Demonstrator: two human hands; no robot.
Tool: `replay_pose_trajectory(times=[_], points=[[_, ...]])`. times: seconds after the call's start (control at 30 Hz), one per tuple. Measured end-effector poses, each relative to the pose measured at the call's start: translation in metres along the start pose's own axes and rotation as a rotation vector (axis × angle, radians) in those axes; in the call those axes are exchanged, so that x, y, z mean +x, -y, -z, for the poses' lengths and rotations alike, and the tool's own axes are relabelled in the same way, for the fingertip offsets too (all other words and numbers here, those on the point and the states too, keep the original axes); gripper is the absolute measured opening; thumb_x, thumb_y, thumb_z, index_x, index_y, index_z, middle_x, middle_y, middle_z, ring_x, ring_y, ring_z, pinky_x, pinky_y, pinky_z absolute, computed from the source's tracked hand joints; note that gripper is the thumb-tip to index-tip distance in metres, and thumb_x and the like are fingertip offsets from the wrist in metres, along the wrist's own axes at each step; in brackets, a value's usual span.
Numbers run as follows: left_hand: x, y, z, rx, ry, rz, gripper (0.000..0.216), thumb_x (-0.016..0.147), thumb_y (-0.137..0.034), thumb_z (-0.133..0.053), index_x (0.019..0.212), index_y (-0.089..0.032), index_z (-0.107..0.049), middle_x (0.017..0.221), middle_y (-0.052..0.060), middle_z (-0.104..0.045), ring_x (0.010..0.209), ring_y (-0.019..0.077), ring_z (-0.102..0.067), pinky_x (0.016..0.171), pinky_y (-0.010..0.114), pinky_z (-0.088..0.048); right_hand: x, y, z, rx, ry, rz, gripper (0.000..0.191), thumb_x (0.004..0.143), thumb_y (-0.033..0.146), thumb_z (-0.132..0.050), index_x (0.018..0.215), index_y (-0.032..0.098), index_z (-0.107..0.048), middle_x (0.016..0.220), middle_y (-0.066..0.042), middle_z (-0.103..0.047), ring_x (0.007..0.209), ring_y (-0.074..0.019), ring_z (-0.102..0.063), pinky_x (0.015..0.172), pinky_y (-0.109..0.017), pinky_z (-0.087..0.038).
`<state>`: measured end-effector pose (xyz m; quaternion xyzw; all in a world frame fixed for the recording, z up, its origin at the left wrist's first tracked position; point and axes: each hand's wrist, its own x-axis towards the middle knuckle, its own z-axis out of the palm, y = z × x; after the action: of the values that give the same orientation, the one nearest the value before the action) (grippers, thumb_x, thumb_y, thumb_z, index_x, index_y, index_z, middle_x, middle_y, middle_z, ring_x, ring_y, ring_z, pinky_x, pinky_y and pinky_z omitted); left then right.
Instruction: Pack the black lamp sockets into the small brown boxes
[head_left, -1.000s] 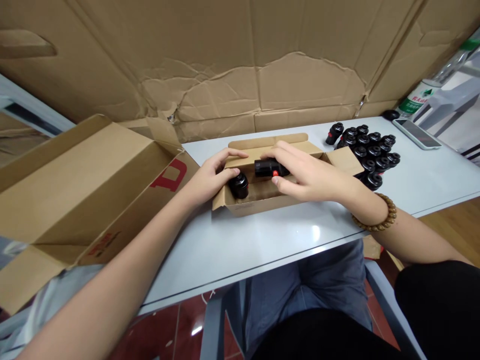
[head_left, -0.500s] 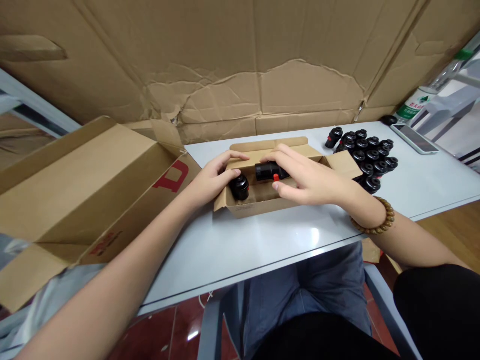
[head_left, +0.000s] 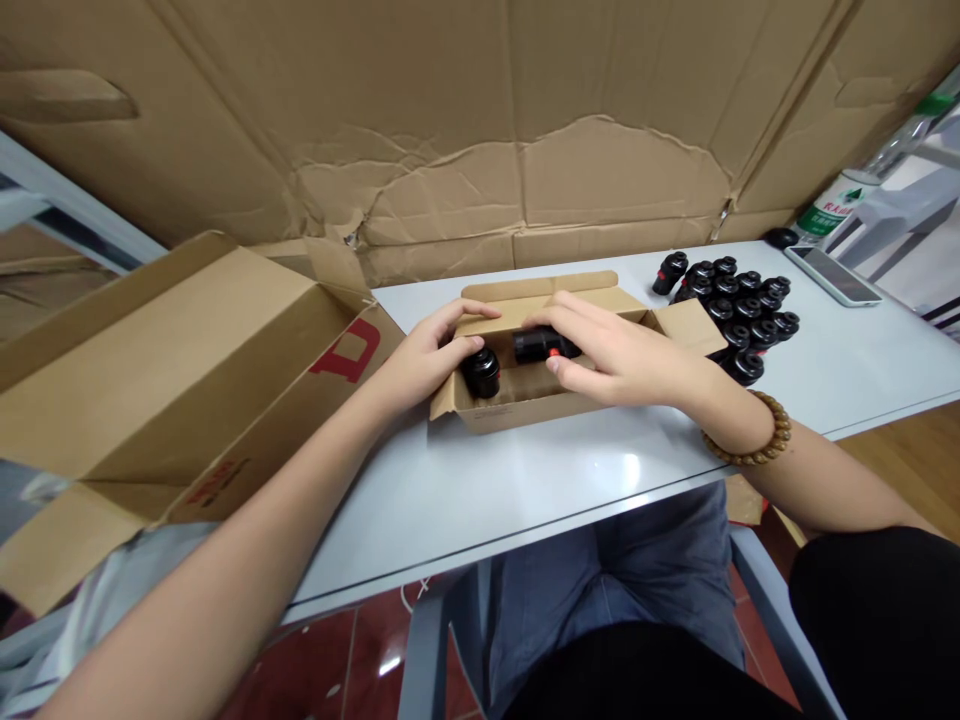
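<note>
The right hand sits over a small open cardboard box on the white counter, its fingers closed from above around a black cylindrical fitting with a red tip, which lies on its side inside the box; the grip covers one end and leaves the red tip showing beside the thumb; the left hand comes in from the left, its fingers curved and spread over the box's far edge, with the thumb beside the top of an upright black fitting standing in the box's left end; whether that hand is gripping anything, I cannot tell; the box's flaps fold outward, so its top stays open to both hands; a cluster of similar black fittings stands on the counter to the far right, within easy reach of the right hand, with one more just apart from it; a large open carton with red lettering lies to the left, and a phone rests at the far right corner
</note>
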<state>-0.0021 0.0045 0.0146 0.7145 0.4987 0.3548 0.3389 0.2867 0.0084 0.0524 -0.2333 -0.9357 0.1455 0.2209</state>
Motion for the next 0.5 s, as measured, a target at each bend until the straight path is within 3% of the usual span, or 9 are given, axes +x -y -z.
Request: replay_pose_trajectory(times=[0.3, 0.5], points=[[0.0005, 0.0032, -0.0013, -0.013, -0.007, -0.014, 0.043, 0.095, -0.047, -0.068, 0.132, -0.025, -0.073, 0.126, 0.006, -0.076, 0.127, 0.0363, -0.068, 0.112, 0.052, -0.057, 0.0001, -0.0001, 0.0016, -0.03, 0.007, -0.012, 0.027, 0.113, 0.033, -0.046, 0.132, 0.02, -0.061, 0.119, -0.012, -0.063, 0.103, -0.028, -0.066, 0.097, -0.048, -0.059], [0.0007, 0.0037, -0.0006, 0.008, 0.005, -0.023, 0.042, 0.095, -0.045, -0.066, 0.131, -0.025, -0.072, 0.134, 0.007, -0.077, 0.133, 0.0377, -0.067, 0.118, 0.055, -0.054, 0.0006, -0.0006, 0.0001, 0.0, 0.028, 0.043, 0.028, 0.104, 0.023, -0.056, 0.131, 0.018, -0.061, 0.121, -0.014, -0.067, 0.105, -0.0278, -0.067, 0.095, -0.045, -0.059]])
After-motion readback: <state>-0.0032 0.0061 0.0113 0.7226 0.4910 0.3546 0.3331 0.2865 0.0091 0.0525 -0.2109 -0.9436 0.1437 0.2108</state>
